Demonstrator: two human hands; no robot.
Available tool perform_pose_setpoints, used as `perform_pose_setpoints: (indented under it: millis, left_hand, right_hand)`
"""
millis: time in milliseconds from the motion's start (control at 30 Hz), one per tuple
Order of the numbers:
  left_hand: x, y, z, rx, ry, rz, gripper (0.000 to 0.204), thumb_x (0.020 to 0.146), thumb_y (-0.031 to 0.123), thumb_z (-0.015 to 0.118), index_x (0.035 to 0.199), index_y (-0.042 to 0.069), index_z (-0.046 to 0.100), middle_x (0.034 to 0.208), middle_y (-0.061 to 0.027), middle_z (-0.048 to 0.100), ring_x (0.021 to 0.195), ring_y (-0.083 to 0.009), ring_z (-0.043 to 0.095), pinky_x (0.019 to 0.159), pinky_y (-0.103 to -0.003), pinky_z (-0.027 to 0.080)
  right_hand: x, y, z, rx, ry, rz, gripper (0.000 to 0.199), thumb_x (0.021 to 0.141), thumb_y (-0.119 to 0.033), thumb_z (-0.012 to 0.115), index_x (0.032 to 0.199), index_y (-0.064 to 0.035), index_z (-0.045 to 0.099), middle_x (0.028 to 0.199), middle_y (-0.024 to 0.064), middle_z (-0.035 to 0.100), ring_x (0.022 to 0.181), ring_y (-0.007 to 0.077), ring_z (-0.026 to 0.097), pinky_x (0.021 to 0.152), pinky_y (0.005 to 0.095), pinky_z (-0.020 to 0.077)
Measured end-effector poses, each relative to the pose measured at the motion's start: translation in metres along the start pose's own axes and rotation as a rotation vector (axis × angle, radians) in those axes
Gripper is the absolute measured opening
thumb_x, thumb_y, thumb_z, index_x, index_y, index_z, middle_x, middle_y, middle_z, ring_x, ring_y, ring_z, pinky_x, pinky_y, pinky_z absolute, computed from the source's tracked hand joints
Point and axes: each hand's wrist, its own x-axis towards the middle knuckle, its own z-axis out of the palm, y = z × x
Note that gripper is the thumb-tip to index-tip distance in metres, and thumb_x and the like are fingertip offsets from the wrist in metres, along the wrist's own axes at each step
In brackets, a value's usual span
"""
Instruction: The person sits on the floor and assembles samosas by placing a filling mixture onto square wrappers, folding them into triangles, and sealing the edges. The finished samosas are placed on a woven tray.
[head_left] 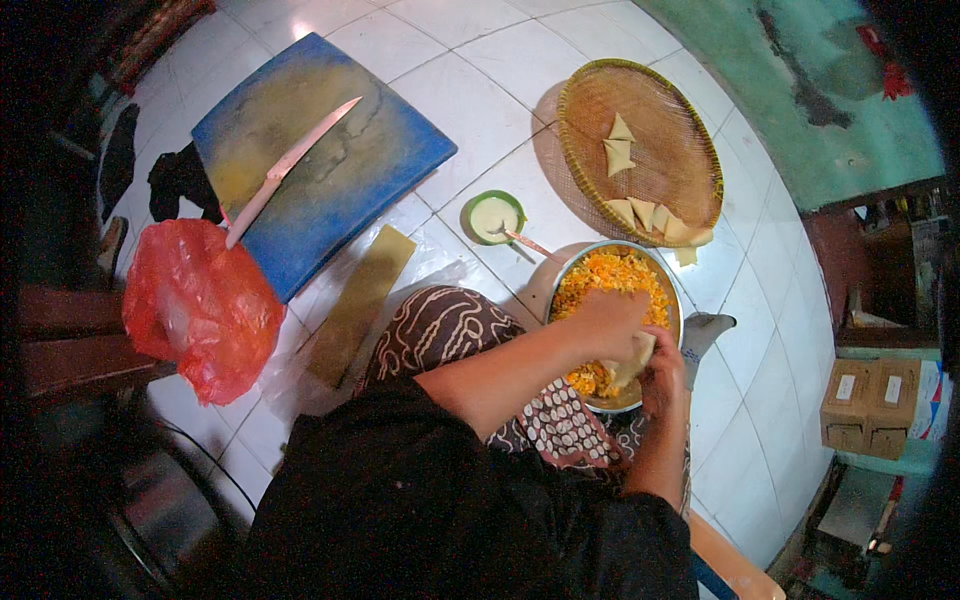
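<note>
Both my hands work over a metal bowl (678,295) of chopped orange and yellow filling (607,272). A pale pastry wrapper (628,372), partly folded, is held in my right hand (662,372), its fingers curled round the outer side. Bent over the bowl, my left hand (617,318) has its fingertips closed on the wrapper's upper edge; my own fingers hide part of the fold. Beyond the bowl, folded triangular pastries (643,214) lie in a round woven tray (577,150). A small green bowl (470,228) of white paste with a spoon (530,243) stands left of the filling.
On the tiled floor at left lies a blue cutting board (405,150) with a knife (290,160) across it. Near it are a red plastic bag (200,310) and a strip of pastry sheets (360,300) on clear plastic. Cardboard boxes (868,405) stand far right.
</note>
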Motion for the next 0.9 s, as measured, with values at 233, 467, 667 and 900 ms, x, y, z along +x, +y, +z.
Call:
perform_pose_setpoints:
  millis: [233,467,667,900]
  left_hand:
    - [0.002,-0.013,-0.043,-0.635,0.378,-0.030,0.043,0.080,0.017,0.060,0.117,0.004,0.043,0.098,-0.0126,0.059,0.088,-0.0215,0.059,0.075,-0.034,0.047]
    - [0.015,-0.038,-0.033,-1.076,0.497,-0.049,0.031,0.083,0.010,0.056,0.111,0.001,0.047,0.097,-0.0091,0.059,0.087,-0.0129,0.055,0.075,-0.026,0.045]
    - [0.012,-0.017,-0.045,-1.364,0.388,-0.119,0.026,0.084,0.002,0.052,0.109,0.000,0.048,0.098,-0.0076,0.057,0.092,-0.0125,0.053,0.082,-0.025,0.043]
    - [0.014,-0.014,-0.038,-1.461,0.330,-0.225,0.023,0.085,0.001,0.049,0.108,0.000,0.048,0.100,-0.0080,0.055,0.097,-0.0145,0.053,0.086,-0.028,0.042]
  right_hand:
    - [0.092,-0.078,-0.009,-0.076,0.005,-0.026,0.017,0.081,-0.016,0.054,0.096,-0.0089,0.057,0.084,0.0075,0.061,0.074,0.0214,0.060,0.070,0.0324,0.0495]
    - [0.158,-0.162,-0.062,-0.104,0.431,-0.339,0.043,0.087,-0.028,0.040,0.125,-0.0081,0.038,0.115,0.0147,0.049,0.094,0.0255,0.054,0.079,0.0401,0.0463]
    - [0.204,-0.077,-0.118,-0.209,0.575,-0.123,0.035,0.081,-0.013,0.049,0.115,-0.0084,0.050,0.103,0.0069,0.053,0.086,0.0201,0.054,0.072,0.0350,0.0454]
    - [0.249,-0.074,-0.090,-1.367,0.495,-0.473,0.027,0.071,-0.016,0.056,0.096,-0.0090,0.063,0.095,0.0110,0.061,0.094,0.0260,0.057,0.080,0.0346,0.0451]
